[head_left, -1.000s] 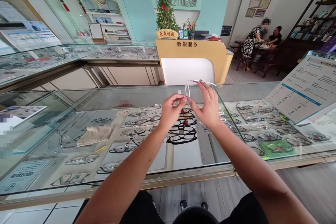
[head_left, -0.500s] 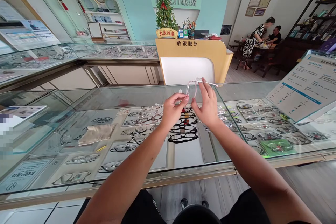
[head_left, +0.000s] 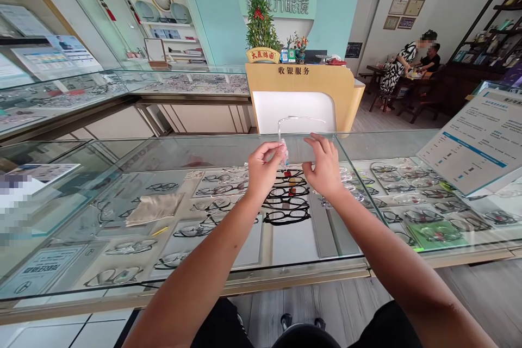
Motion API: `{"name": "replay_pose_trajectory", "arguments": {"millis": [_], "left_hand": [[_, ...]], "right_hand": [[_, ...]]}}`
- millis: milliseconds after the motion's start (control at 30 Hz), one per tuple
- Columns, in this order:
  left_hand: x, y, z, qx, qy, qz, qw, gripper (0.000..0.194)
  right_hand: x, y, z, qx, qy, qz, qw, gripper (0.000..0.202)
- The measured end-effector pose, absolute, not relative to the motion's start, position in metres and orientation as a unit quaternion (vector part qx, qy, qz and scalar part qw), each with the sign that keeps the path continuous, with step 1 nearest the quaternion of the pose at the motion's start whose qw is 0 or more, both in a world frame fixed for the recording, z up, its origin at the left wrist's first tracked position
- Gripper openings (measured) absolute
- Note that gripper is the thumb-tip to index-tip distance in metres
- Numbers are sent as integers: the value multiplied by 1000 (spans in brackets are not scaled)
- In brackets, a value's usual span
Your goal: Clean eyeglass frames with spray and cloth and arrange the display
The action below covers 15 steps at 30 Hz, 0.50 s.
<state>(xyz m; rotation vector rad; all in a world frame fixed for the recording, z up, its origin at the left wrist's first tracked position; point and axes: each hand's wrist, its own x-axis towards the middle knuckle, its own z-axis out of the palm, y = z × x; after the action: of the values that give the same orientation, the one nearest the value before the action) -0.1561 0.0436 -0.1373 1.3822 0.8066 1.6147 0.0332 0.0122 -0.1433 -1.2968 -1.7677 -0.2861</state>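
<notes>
My left hand (head_left: 263, 167) pinches a pair of clear-framed eyeglasses (head_left: 280, 129) by one end, above the glass counter (head_left: 196, 148). One thin transparent temple arm sticks out to the right from the top of the frame. Just right of the glasses, my right hand (head_left: 324, 166) is raised with its fingers apart, touching nothing. Below both hands, under the glass, a column of black-framed eyeglasses (head_left: 286, 215) lies on a white tray. Part of the held frame is hidden behind my left fingers.
A beige cloth (head_left: 154, 208) and a yellow stick (head_left: 160, 231) lie at the left of the display. On the right stands a printed sign (head_left: 475, 138). Behind the counter is a wooden cashier desk (head_left: 350, 84) with a plant (head_left: 260, 24). Two people (head_left: 402, 62) are at a far table.
My right hand has let go of the glasses and moved slightly down and away from them. In my left hand the glasses have turned, one temple arm now pointing right. The view has shifted slightly.
</notes>
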Motion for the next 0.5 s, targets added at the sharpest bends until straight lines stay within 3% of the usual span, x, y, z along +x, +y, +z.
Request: {"name": "replay_pose_trajectory", "arguments": {"millis": [133, 367, 500], "left_hand": [[-158, 44, -136, 582, 319, 624, 414, 51], [-155, 37, -133, 637, 295, 574, 421, 44], [-159, 39, -134, 646, 303, 559, 422, 45]], "right_hand": [[33, 11, -141, -493, -743, -68, 449, 68], [22, 5, -138, -372, -794, 46, 480, 36], [24, 6, -139, -371, -777, 56, 505, 32]]}}
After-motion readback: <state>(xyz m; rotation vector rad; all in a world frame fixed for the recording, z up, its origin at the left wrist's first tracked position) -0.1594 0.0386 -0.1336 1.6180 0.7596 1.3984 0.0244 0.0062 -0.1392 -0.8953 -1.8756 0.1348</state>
